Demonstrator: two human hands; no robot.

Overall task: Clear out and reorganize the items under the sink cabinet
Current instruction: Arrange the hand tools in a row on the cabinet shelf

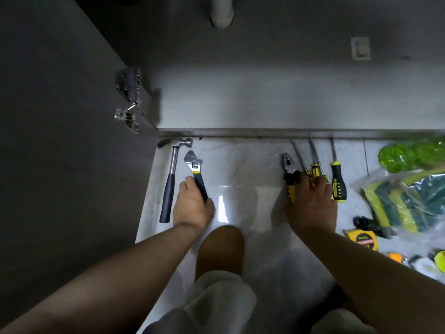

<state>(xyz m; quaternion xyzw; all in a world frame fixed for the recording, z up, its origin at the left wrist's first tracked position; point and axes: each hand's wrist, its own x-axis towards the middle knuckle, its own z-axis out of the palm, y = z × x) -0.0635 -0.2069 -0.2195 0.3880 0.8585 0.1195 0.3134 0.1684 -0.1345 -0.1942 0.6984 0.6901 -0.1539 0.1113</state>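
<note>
The cabinet floor (pixel 265 97) under the sink lies bare ahead of me. On the marble floor in front of it, my left hand (pixel 192 203) grips the black handle of an adjustable wrench (pixel 193 163), whose jaw points toward the cabinet. A hammer (pixel 171 172) lies just left of it. My right hand (pixel 313 201) rests over yellow-black pliers (pixel 290 173) and two screwdrivers (pixel 315 168), fingers curled on their handles. A third screwdriver (pixel 337 182) lies just right of that hand.
The open cabinet door (pixel 60 141) with hinges (pixel 128 102) stands at left. A drain pipe (pixel 221 13) hangs above. At right lie bagged sponges (pixel 404 198), green plastic (pixel 409 153), a yellow tape measure (pixel 362 238) and small items. My knee (pixel 221 249) is between my arms.
</note>
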